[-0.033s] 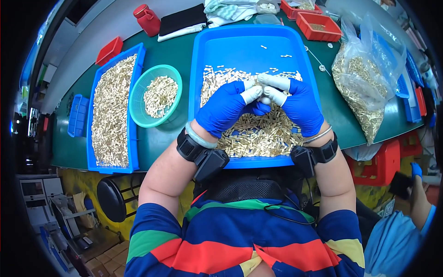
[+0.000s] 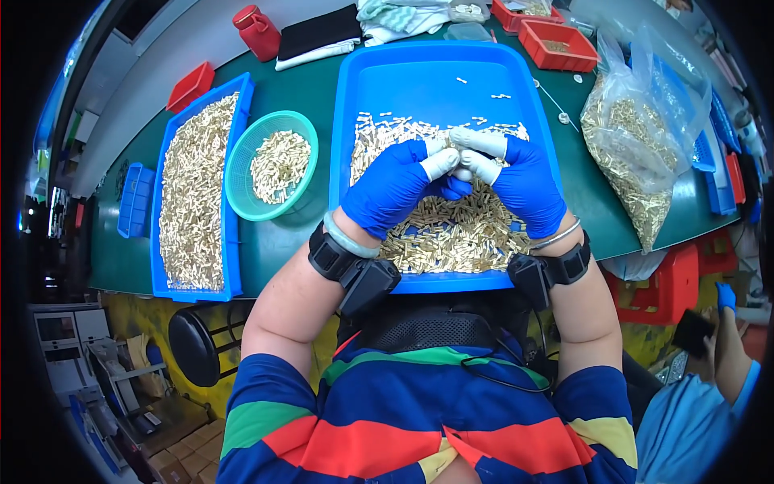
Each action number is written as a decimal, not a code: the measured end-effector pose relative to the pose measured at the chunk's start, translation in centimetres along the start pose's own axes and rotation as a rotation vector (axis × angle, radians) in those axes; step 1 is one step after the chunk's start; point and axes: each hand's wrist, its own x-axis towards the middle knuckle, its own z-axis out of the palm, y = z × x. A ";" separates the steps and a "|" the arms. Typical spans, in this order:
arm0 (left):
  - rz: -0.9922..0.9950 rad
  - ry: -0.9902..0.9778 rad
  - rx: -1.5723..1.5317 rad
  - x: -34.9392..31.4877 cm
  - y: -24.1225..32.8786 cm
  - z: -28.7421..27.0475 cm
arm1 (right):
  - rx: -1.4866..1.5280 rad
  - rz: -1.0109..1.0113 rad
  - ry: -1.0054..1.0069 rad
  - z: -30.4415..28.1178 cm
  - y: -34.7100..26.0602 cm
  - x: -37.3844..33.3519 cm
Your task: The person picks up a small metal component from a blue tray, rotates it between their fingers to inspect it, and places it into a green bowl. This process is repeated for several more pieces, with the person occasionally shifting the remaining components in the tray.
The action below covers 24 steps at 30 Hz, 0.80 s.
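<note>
Slender pale-gold pieces (image 2: 455, 252), loosely heaped

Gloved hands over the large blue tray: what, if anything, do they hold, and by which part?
It cannot be told: the left hand and right hand come together at their white-covered fingertips above the large blue tray, hiding anything between them.

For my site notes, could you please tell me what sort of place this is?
Probably a small-parts workshop: the central blue tray, green basket and clear bag each hold many small pieces.
</note>
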 end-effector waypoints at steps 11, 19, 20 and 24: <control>-0.009 0.033 0.061 -0.1 -0.1 -0.7 | -0.060 -0.065 0.003 0.5 -0.2 -0.1; -0.031 0.025 -0.012 -0.3 0.0 -0.1 | 0.057 0.053 -0.049 0.3 -0.2 -0.2; -0.051 -0.008 -0.018 -0.3 0.1 -0.2 | 0.048 0.088 -0.052 0.4 -0.3 -0.2; -0.078 -0.091 -0.026 -0.3 0.0 -0.9 | -0.066 -0.185 -0.018 0.7 0.1 -0.2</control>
